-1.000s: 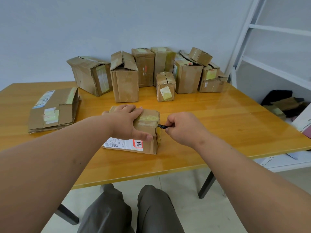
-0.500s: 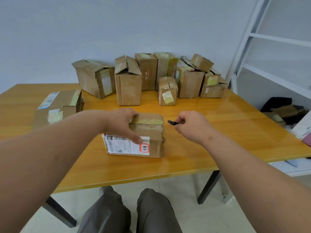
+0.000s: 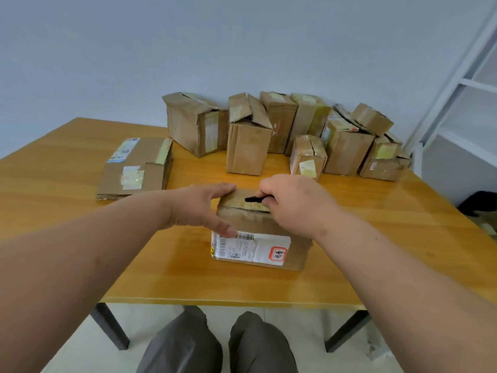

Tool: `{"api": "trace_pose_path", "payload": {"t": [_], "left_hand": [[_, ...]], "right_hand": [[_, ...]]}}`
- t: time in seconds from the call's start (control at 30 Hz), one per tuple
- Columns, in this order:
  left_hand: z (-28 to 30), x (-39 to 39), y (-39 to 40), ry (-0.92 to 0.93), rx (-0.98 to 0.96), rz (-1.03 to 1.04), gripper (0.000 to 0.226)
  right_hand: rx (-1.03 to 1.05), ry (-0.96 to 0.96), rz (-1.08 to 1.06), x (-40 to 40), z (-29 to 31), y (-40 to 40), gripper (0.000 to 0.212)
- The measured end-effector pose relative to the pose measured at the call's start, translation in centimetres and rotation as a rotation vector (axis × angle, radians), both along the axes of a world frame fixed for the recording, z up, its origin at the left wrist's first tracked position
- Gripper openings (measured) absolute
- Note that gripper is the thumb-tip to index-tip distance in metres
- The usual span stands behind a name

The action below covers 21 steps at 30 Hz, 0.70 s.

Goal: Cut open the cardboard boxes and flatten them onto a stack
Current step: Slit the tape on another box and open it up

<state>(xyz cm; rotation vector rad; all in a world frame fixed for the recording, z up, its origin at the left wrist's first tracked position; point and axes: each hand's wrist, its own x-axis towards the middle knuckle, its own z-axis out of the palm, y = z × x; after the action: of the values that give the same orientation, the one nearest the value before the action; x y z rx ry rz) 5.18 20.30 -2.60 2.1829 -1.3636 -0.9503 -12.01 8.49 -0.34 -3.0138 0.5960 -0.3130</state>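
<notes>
Both hands work on a small cardboard box at the near middle of a glossy wooden table.

The table (image 3: 403, 238) is smooth, orange-yellow wood with a shiny top and dark legs. Along its far edge stands a row of upright boxes (image 3: 247, 146), brown corrugated card, creased, patched with yellowish tape, some flaps gaping. At the left lies a flattened stack (image 3: 137, 165) of cardboard with labels on top. The box being cut (image 3: 258, 238) is squat and rectangular, its taped top dented, a white shipping label across its near face. The left hand (image 3: 199, 208) grips its left end, fingers over the top edge, thumb down on the label. The right hand (image 3: 293, 203) is curled round a small black cutter (image 3: 254, 199), whose tip lies over the tape.
</notes>
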Motion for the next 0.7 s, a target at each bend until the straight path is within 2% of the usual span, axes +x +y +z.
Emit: {"api": "trace_pose_path", "payload": {"t": [0.13,0.33,0.7], "left_hand": [[-0.6,0.1,0.1,0.010,-0.043,-0.004,0.115],[-1.5,0.7,0.4,0.043,-0.084,-0.014,0.110],[-2.4,1.3,0.2,0.075,-0.107,-0.021,0.104]], "right_hand": [[-0.155,0.040,0.106,2.3,0.1,0.8,0.019],[-0.187,0.087,0.155,4.3,-0.1,1.5,0.026],[-0.253,0.084,0.172,4.3,-0.1,2.1,0.026]]}}
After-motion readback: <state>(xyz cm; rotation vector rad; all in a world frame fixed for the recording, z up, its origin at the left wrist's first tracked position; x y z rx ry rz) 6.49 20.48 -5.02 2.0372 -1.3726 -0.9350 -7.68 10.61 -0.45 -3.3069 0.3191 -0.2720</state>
